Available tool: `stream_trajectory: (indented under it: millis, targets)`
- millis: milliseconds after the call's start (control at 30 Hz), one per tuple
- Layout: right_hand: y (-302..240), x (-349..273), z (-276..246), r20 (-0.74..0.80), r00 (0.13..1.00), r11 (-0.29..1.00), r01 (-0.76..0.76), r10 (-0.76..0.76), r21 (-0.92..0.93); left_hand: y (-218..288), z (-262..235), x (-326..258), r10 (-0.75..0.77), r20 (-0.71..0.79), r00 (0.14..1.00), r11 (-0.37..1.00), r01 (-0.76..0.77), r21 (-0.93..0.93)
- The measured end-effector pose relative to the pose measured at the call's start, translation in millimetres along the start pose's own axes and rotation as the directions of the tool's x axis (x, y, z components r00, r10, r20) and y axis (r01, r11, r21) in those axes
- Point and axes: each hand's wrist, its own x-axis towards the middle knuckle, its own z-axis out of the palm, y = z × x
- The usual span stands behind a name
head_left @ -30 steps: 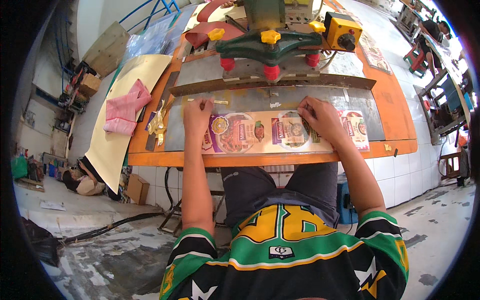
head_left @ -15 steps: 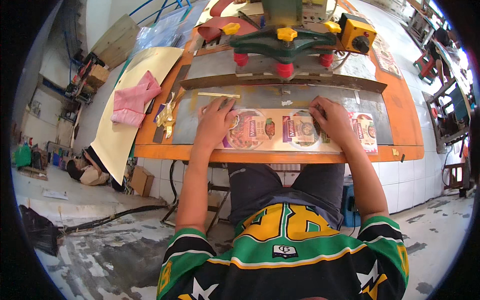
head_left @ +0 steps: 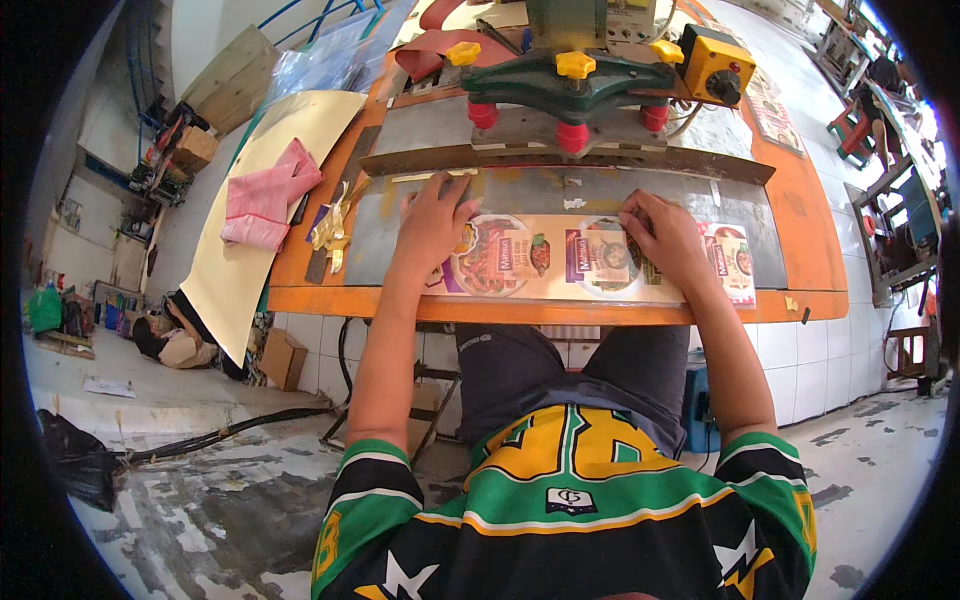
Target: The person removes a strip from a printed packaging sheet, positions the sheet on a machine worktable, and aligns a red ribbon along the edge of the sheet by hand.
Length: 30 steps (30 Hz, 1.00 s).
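Note:
A long printed packaging sheet (head_left: 550, 262) with food pictures lies along the near edge of the metal plate (head_left: 365, 230). My left hand (head_left: 432, 222) stretches past the sheet's left end, fingers extended. Its fingertips touch or cover part of a narrow gold strip (head_left: 408, 178) near the dark metal bar (head_left: 560, 158). On the right part of the sheet rests my right hand (head_left: 660, 238), its fingers bent and closed together at the sheet's far edge. What lies under those fingertips is hidden.
Beyond the bar stands a green press head (head_left: 575, 85) with yellow knobs and red feet. A yellow control box (head_left: 718, 68) is at its right. Crumpled gold foil (head_left: 333, 228), a pink cloth (head_left: 268, 200) and a cream sheet (head_left: 225, 270) lie left. A person (head_left: 180, 340) sits far left.
My left hand has moved forward and slightly left, from the sheet's edge to the gold strip, and the strip has shifted a little away. My right hand stays almost still.

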Motion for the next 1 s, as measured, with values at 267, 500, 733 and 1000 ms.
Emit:
stream_trajectory:
  millis: [267, 500, 733, 1000]
  targets:
    - [-4, 0, -2, 0.001, 1.000, 1.000, -0.010, 0.010, -0.016, -5, 13, 5, 0.041, -0.083, 0.996, 0.999, -0.041, 0.004]
    - [-3, 0, -2, -0.006, 1.000, 1.000, -0.011, 0.011, -0.008, -2, 14, 7, 0.022, -0.076, 0.997, 1.000, -0.020, 0.020]
    - [-1, 1, -2, -0.002, 1.000, 1.000, 0.006, -0.006, -0.019, 0, 15, 7, 0.015, -0.072, 0.997, 0.999, -0.011, 0.051]
    - [-5, 1, -4, 0.013, 1.000, 1.000, -0.008, 0.008, 0.000, -1, 19, 6, 0.025, -0.116, 0.993, 0.999, -0.020, 0.038]
